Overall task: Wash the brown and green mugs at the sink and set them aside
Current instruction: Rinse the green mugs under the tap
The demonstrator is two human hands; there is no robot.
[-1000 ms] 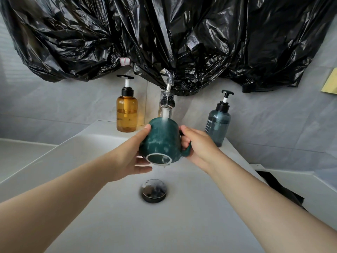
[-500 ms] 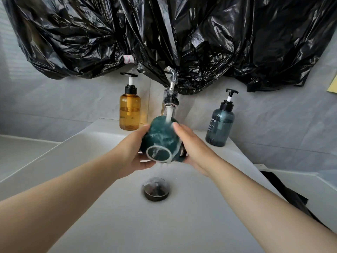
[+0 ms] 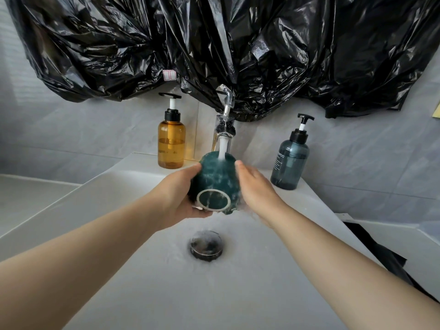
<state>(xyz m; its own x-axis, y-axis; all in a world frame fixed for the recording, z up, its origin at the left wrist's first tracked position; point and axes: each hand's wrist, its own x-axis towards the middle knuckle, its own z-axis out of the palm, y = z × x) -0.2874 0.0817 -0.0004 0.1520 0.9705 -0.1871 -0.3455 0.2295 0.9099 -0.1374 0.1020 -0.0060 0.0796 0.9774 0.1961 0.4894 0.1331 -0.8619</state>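
Dark green glazed ceramic mug sits under the stream of the chrome tap above the white sink, your left hand with its grip wrapped round it, your right hand against its side with finger curl indiscernible: rotate it slowly, then rinse inside.

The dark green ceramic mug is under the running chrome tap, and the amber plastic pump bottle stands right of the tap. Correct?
No: in the head view the amber plastic pump bottle stands left of the chrome tap; the blue-grey pump bottle stands right.
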